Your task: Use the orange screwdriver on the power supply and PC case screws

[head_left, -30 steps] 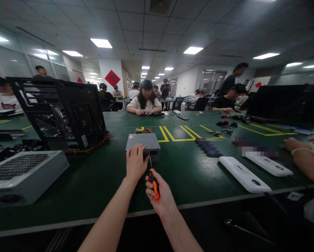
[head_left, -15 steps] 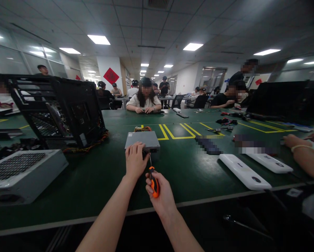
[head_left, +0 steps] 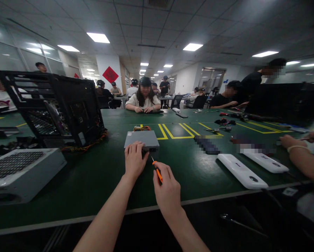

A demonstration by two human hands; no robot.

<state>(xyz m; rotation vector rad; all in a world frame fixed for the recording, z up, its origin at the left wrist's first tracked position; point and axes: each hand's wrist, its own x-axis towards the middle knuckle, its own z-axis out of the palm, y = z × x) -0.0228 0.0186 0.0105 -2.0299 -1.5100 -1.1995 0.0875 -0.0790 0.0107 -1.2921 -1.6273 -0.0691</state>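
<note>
A grey computer power supply (head_left: 146,138) lies on the green table in front of me, with coloured cables bunched at its back. My left hand (head_left: 135,159) grips its near left side, fingers over the top and thumb down by the front face. In my right hand (head_left: 168,183), closed round the handle, is a screwdriver (head_left: 158,172) with an orange and black grip. Its thin shaft slants up and left to the unit's front face by my left thumb. Whether the tip sits on a screw is too small to tell.
At left stand an open black computer case (head_left: 59,108) and a larger grey power supply (head_left: 28,175). Two white devices (head_left: 241,171) and a dark phone-like object (head_left: 206,144) lie at right, near a co-worker's hands (head_left: 293,141). Another person sits opposite.
My right hand has turned over from beneath the screwdriver's handle to its right side, and the shaft now leans more. My left hand stays on the power supply. A standing co-worker at right has leaned further right.
</note>
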